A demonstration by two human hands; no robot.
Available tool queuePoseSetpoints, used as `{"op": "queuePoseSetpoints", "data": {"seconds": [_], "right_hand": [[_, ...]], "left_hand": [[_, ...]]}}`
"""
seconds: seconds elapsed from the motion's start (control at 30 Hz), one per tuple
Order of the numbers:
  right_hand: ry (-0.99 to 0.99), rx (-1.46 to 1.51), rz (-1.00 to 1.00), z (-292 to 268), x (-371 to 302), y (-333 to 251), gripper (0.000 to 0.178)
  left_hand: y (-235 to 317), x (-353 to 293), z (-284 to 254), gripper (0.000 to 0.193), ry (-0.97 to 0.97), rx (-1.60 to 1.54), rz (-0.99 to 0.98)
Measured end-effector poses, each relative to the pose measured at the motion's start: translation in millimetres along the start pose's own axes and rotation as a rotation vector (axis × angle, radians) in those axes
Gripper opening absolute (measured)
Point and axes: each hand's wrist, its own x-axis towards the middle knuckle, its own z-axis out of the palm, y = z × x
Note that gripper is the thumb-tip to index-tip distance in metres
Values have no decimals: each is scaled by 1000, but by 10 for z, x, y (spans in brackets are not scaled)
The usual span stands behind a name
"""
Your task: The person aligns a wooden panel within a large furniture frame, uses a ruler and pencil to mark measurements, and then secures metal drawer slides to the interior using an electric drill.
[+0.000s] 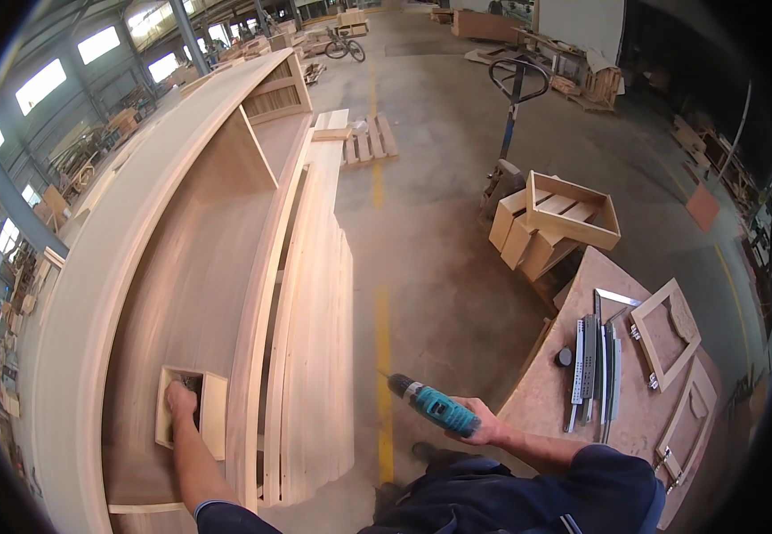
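Note:
My left hand (181, 400) reaches into a small wooden box (215, 414) standing inside the long pale wooden cabinet (194, 258). Its fingers look curled down among dark contents of the box, too small to make out. My right hand (485, 424) is wrapped round the handle end of a teal and black cordless drill (444, 411). The drill's thin bit (384, 375) points up and left, over the floor, touching nothing.
Long wooden boards (315, 356) lie along the cabinet. At right, a workbench (528, 392) carries drawer slides (589, 356), a black round object (565, 357) and wooden frames with hinges (668, 311). Beyond stand stacked drawers (573, 222) and a pallet jack (512, 116).

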Motion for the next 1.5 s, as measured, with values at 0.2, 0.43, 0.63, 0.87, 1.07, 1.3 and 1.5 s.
{"op": "queuePoseSetpoints", "data": {"seconds": [0.2,0.43,0.63,0.87,1.07,1.3,1.5], "right_hand": [[-42,-48,-60,-60,257,-31,49],[-181,-3,-119,120,711,-236,40],[-286,-706,-494,907,961,-407,22],[-502,-499,-642,1668,891,-719,20],[-491,-48,-116,2022,662,-510,15],[-477,-331,-530,2212,345,-421,18],[-414,212,173,1959,165,-414,23]], "left_hand": [[173,-161,-216,24,215,-290,93],[798,-1128,-575,30,68,-1076,70],[797,-2288,-772,15,-195,-1825,-83],[217,-2847,-908,11,-174,-2250,-118],[-145,-2802,-986,12,-1,-1998,-166],[-297,-1693,-1164,17,210,-743,-38],[-197,-794,-713,25,-239,-264,-146]]}}
